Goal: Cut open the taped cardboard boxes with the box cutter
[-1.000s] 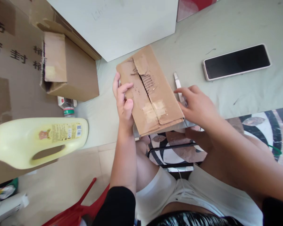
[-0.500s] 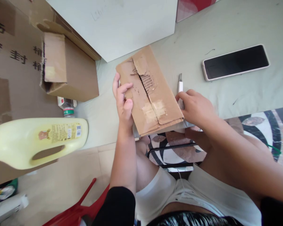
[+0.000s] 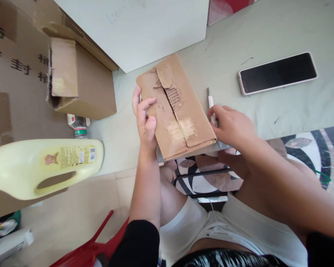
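A brown cardboard box [image 3: 180,107] lies tilted near the table's front edge, with a torn patch and a dark slit along the seam of its top. My left hand [image 3: 146,118] grips its left side, fingers curled over the top face. To the right of the box, my right hand [image 3: 231,124] is closed around a white utility knife [image 3: 210,101]. The knife's narrow blade sticks out past my fingers and points away from me. Part of its handle is hidden by the hand.
A phone [image 3: 278,73] lies at the right on the pale tablecloth [image 3: 272,33]. Behind the box stands a large white box [image 3: 156,29]. At the left are another cardboard box [image 3: 94,81], a small bottle [image 3: 80,126] and a big yellow jug [image 3: 52,165].
The knife in my right hand has turned, its blade tip swinging slightly left and now seen nearly edge-on. My left hand and the cardboard box stay almost where they were.
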The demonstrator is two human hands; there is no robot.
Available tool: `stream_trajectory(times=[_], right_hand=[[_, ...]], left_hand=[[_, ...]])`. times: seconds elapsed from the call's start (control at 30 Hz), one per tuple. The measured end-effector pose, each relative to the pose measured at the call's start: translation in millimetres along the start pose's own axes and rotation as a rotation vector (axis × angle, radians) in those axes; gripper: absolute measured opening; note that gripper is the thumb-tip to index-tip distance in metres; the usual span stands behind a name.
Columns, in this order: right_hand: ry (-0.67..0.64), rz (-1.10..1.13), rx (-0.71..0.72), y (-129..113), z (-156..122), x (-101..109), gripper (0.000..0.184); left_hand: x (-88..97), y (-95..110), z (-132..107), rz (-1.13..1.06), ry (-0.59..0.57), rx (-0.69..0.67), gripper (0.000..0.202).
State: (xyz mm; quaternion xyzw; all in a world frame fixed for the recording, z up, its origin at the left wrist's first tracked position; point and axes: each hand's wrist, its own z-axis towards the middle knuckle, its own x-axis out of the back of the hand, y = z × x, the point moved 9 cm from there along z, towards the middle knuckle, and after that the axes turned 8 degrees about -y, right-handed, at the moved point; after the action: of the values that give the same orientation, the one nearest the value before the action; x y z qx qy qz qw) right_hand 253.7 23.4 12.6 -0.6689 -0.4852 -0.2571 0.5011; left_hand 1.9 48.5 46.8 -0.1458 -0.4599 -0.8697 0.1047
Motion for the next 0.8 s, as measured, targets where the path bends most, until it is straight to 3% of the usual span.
stream_trajectory(times=[0.27, 0.5, 0.6, 0.8], right_hand=[[0.052, -0.016, 0.025, -1, -3, 9, 0.031], [0.0, 0.008, -0.044, 9, 3, 3, 0.035], [0.004, 0.049, -0.029, 9, 4, 3, 0.043], [0.176, 0.27, 0.064, 6, -4, 27, 0.045]], left_hand=[[-1.9, 4, 1, -0.007, 0.007, 0.037, 0.049], [1.0, -1, 0, -0.026, 0.026, 0.088, 0.056], [0.2, 1, 1, -0.038, 0.02, 0.062, 0.05], [-1.6, -1, 2, -0.048, -0.006, -0.034, 0.052]])
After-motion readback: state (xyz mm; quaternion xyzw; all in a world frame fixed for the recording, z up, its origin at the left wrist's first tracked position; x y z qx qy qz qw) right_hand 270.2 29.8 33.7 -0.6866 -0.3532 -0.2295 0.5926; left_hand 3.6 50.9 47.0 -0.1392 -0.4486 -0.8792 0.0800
